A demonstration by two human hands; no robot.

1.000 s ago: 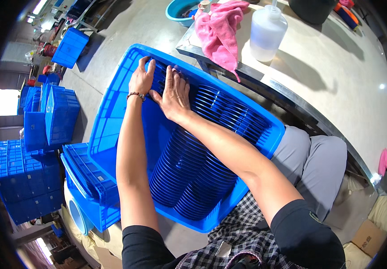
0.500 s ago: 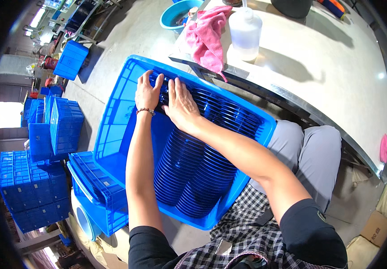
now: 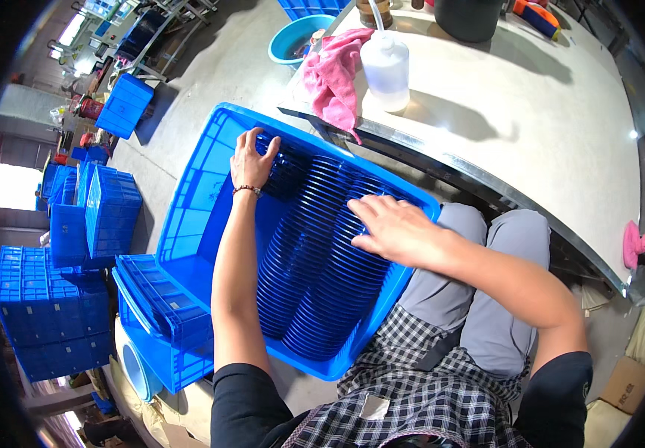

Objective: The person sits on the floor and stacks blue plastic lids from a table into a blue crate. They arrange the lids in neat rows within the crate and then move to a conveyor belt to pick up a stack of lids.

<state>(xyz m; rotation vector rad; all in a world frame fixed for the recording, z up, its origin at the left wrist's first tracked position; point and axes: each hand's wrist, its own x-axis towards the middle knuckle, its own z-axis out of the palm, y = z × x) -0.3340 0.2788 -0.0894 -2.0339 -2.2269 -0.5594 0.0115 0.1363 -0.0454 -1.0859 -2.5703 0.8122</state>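
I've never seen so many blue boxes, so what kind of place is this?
Probably a workshop or small factory: there are stacked blue plastic crates, a metal-edged worktable, and a blue tub packed with rows of round-edged pieces.

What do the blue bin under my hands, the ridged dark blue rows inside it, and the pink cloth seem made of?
Blue bin: probably molded plastic, semi-glossy, with a rounded rim.
Ridged rows: likely hard glossy plastic, given the sharp glints, though coated metal is possible.
Pink cloth: soft matte fabric, judging by its drooping folds.
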